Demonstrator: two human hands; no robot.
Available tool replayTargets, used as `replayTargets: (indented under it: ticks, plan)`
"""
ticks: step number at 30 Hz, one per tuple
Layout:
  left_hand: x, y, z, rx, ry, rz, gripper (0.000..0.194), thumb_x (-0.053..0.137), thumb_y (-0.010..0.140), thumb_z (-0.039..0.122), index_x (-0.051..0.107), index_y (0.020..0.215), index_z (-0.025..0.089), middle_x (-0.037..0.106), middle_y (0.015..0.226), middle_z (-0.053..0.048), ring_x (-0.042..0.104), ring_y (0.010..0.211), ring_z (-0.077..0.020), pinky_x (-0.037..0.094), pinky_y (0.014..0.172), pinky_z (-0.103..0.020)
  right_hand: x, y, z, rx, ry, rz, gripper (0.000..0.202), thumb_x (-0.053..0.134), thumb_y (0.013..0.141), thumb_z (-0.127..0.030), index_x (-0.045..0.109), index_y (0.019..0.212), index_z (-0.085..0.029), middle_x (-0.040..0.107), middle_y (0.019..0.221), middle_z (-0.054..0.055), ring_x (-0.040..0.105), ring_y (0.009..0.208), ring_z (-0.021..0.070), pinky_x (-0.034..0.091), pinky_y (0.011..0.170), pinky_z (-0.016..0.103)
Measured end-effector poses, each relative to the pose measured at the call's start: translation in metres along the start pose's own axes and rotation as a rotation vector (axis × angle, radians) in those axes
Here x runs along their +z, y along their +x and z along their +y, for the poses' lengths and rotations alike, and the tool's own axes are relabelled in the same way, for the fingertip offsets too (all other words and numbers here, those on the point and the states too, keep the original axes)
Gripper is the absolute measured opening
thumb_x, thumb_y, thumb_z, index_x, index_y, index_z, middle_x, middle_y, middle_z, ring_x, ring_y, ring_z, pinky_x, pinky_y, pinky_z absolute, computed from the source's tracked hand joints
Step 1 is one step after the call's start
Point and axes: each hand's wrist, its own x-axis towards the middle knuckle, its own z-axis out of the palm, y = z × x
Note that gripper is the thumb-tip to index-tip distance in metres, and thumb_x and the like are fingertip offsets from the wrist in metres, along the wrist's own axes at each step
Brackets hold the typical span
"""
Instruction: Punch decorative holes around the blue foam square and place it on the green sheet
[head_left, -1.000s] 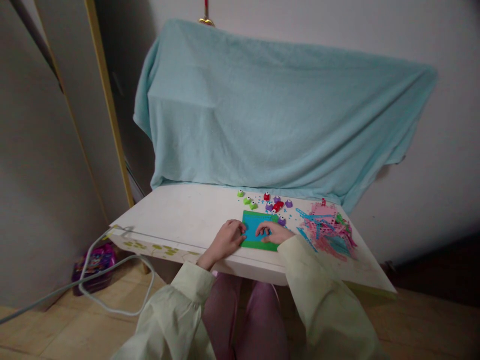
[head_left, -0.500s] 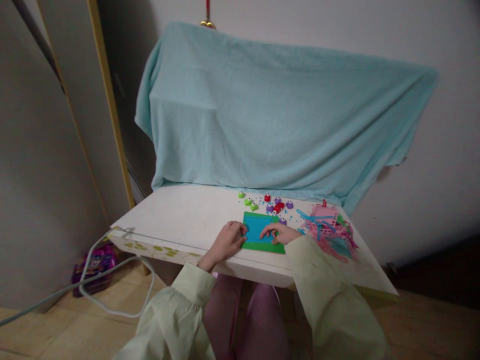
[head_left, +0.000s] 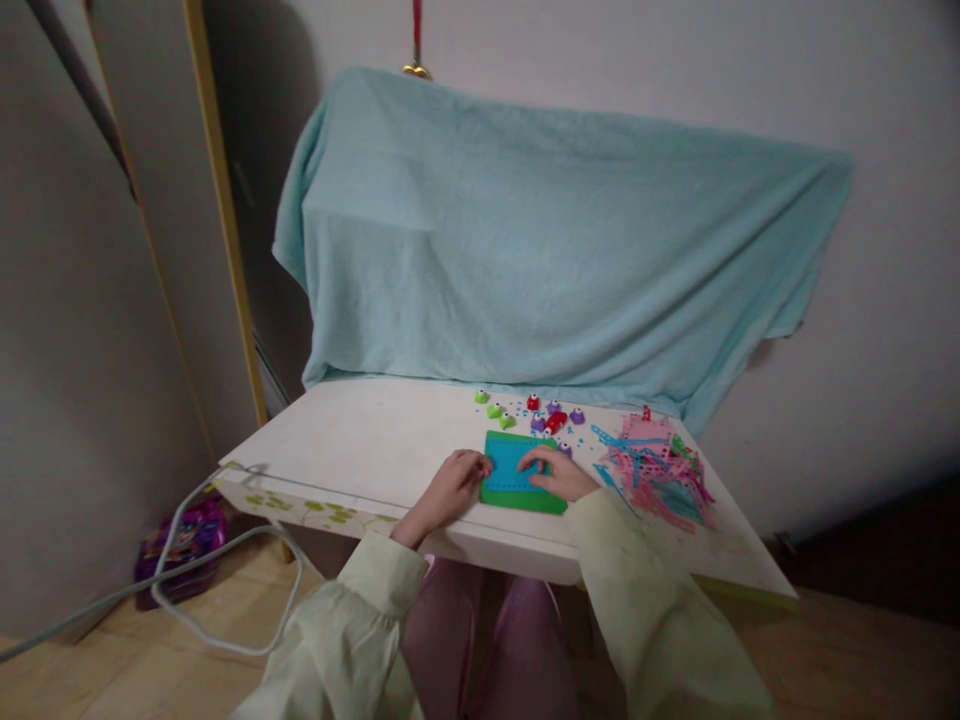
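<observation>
A blue rectangular sheet [head_left: 511, 464] with a dotted line along its edges lies flat on a larger green sheet [head_left: 525, 499], near the front of the table. At the left border of the two sheets is my left hand [head_left: 452, 484], its fingers curled and thumb and fingertips closed on the edge. My right hand [head_left: 559, 473] rests over the right part of the blue sheet, fingers bent and somewhat apart, fingertips on or just above the surface. It covers the sheet's right edge. Nothing shows between its fingers.
Behind the sheets sit several small eyed pieces: green [head_left: 494, 411], red [head_left: 556, 423] and purple [head_left: 577, 416], among tiny blue bits. Pink, blue and green perforated scraps [head_left: 652, 465] are heaped at right. A light-blue cloth [head_left: 555, 240] hangs behind the white table [head_left: 360, 430]. A cable [head_left: 225, 545] hangs at left.
My right hand's extended index finger has drawn back and bent, and the hand sits slightly off the sheet's middle. My left hand stays at the left edge. The view has tilted slightly.
</observation>
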Motion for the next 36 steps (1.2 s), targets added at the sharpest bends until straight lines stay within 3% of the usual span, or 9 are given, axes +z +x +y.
replayTargets:
  ticks: [3,9,13,19,25,36]
  plan:
    - [-0.003,0.003,-0.002,-0.005,-0.018,-0.013,0.015,0.053,0.085,0.016,0.065,0.092,0.020,0.067,0.098,-0.005,0.055,0.099,-0.0206,0.041,0.091,-0.032,0.018,0.005,-0.015,-0.106,-0.059,0.120,0.017,0.068,0.076,-0.017,0.069,0.093,-0.022,0.062,0.087,0.002,0.055,0.085,0.0179,0.042,0.083,0.032]
    - [-0.013,0.007,-0.003,-0.024,-0.032,-0.069,0.014,0.060,0.079,0.017,0.066,0.091,0.020,0.067,0.094,-0.004,0.057,0.096,-0.0197,0.042,0.089,-0.030,0.047,0.014,-0.023,-0.110,-0.023,0.065,0.027,0.078,0.069,-0.025,0.065,0.093,-0.023,0.064,0.082,-0.001,0.057,0.077,0.0168,0.044,0.075,0.030]
    - [-0.015,0.007,-0.003,-0.031,-0.022,-0.073,0.013,0.062,0.077,0.015,0.065,0.089,0.019,0.066,0.093,-0.004,0.056,0.095,-0.0193,0.042,0.088,-0.029,0.051,0.013,-0.018,-0.100,0.002,0.028,0.023,0.079,0.071,-0.027,0.068,0.090,-0.024,0.064,0.078,-0.002,0.057,0.076,0.0164,0.043,0.072,0.028]
    - [-0.012,0.007,-0.003,-0.004,-0.038,-0.063,0.011,0.060,0.079,0.017,0.063,0.089,0.019,0.066,0.092,-0.003,0.057,0.093,-0.0182,0.041,0.088,-0.029,0.058,0.011,-0.023,-0.197,-0.016,0.090,0.014,0.077,0.075,-0.029,0.068,0.084,-0.024,0.065,0.088,0.000,0.057,0.087,0.0184,0.040,0.083,0.033]
    - [-0.010,0.007,-0.003,-0.012,-0.024,-0.051,0.012,0.062,0.078,0.018,0.063,0.090,0.019,0.066,0.093,-0.003,0.057,0.094,-0.0189,0.042,0.087,-0.029,0.066,0.011,-0.024,-0.245,0.000,0.122,0.011,0.075,0.078,-0.030,0.067,0.084,-0.024,0.064,0.087,0.000,0.057,0.086,0.0181,0.040,0.084,0.033]
    - [-0.013,0.007,-0.005,0.002,-0.032,-0.112,0.018,0.065,0.074,0.017,0.062,0.091,0.020,0.064,0.096,-0.003,0.055,0.095,-0.0191,0.041,0.089,-0.030,0.063,0.008,-0.023,-0.250,0.050,0.099,0.009,0.073,0.080,-0.030,0.068,0.082,-0.023,0.066,0.092,0.002,0.059,0.093,0.0192,0.040,0.090,0.035]
